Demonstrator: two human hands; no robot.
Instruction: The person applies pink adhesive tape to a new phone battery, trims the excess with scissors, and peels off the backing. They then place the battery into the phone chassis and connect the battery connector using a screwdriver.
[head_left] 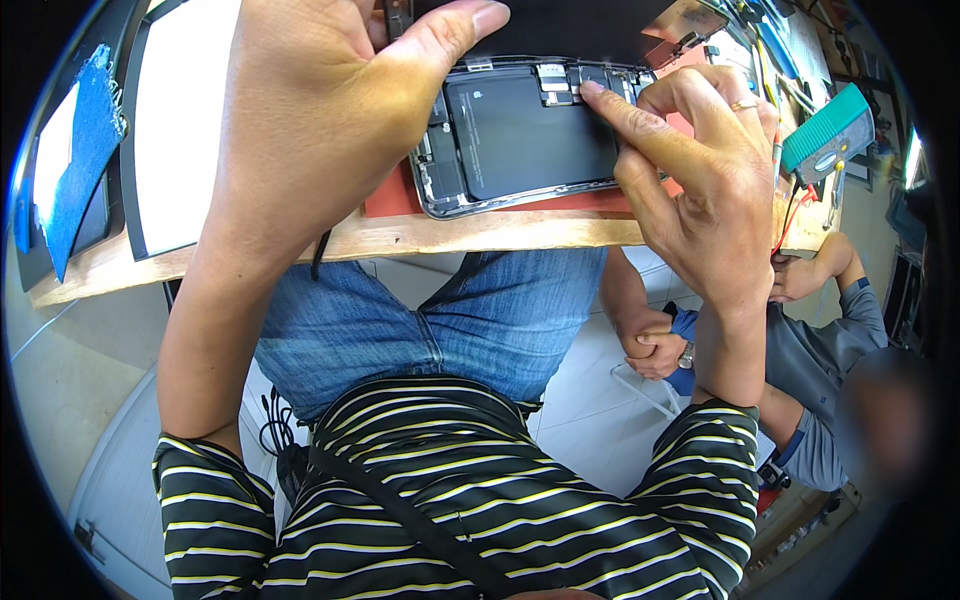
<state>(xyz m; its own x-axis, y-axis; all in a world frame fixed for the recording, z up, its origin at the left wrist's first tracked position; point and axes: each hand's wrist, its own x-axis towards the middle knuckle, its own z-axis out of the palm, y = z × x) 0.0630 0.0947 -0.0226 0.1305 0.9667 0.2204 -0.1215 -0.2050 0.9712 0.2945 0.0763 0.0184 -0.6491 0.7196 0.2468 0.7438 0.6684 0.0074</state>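
An opened smartphone (440, 185) lies on its back near the table's front edge, its large black battery (535, 140) and small metal parts showing. Along its far side the dark screen panel (570, 35) stands lifted. My left hand (320, 110) is closed on that panel's left end, thumb on top; its other fingers are mostly hidden. My right hand (705, 165) rests over the phone's right end, holding nothing I can see. Its index fingertip presses on the small parts by the battery's upper right corner, with the thumb apart along the near edge and the other fingers bent.
A red mat (395, 195) lies under the phone on the wooden table (480, 235). To the right are a green device (830, 130) with red and black leads, and several cables. At left sit a bright white panel (180, 120) and a blue cloth (85, 160). Another person (820, 350) sits at right.
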